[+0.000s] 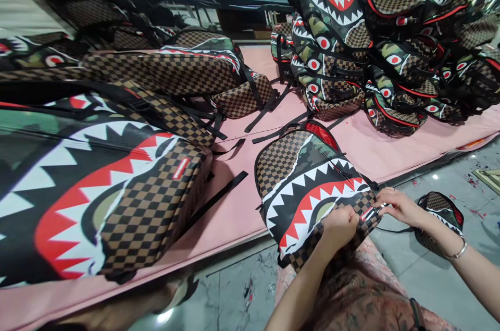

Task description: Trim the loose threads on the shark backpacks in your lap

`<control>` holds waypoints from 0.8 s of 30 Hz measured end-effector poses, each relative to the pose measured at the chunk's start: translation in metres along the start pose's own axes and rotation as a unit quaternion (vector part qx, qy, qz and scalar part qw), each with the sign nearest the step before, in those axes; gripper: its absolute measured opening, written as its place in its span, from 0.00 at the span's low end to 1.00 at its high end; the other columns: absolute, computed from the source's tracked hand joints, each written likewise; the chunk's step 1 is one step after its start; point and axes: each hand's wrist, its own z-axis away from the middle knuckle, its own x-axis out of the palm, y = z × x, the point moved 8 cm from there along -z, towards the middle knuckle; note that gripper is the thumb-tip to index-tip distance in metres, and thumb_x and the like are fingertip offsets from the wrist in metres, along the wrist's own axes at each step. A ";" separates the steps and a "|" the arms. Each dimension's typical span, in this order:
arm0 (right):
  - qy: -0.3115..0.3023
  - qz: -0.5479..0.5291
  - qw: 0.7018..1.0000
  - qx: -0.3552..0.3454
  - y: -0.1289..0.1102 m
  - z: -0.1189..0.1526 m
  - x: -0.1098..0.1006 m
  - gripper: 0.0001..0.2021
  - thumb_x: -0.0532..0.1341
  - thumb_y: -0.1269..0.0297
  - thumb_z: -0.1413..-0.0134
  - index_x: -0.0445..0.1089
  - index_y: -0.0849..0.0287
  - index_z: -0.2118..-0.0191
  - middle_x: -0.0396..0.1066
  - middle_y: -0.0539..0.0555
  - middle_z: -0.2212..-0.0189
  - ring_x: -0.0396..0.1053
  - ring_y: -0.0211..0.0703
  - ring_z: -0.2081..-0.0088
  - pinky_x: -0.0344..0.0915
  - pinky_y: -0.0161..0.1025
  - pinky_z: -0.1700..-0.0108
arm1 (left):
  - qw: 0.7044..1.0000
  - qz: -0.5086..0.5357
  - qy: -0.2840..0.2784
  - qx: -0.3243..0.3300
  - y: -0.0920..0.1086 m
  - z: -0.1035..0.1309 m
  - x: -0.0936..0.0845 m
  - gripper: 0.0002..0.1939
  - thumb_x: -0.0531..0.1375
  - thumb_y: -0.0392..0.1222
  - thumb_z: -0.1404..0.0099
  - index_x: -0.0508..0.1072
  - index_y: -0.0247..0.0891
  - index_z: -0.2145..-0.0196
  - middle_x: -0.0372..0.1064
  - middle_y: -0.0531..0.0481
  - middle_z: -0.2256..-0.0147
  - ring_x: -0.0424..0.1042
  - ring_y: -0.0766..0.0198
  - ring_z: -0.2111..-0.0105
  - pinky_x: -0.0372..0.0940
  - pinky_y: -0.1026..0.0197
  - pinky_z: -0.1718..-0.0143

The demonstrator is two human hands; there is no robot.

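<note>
A backpack [291, 161] with brown-and-black checks, camouflage and a red-and-white shark mouth lies tilted at the pink table's edge, its lower end towards my lap. Its top is partly unzipped, and red lining shows. My left hand [341, 224] is closed on the backpack's lower front, beside a small red label [367, 213]. At the lower right corner, my right hand [398, 206] pinches with thumb and fingers. Something small and shiny shows at those fingertips; I cannot make out what it is.
Large shark-mouth backpacks [128, 195] lie at the left of the pink table [234, 216]. More backpacks [332, 54] are piled at the back right. A small matching bag [439, 216] hangs or lies beyond my right wrist. A person's foot [175, 292] shows below the table edge.
</note>
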 end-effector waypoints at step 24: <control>0.200 0.123 0.948 0.216 -0.052 0.063 0.039 0.08 0.52 0.61 0.42 0.62 0.54 0.58 0.68 0.56 0.66 0.68 0.45 0.66 0.65 0.39 0.69 | 0.999 -0.040 -0.003 -0.002 0.001 -0.003 -0.002 0.12 0.47 0.39 0.40 0.67 0.37 0.76 0.68 0.50 0.73 0.65 0.64 0.70 0.46 0.62 0.74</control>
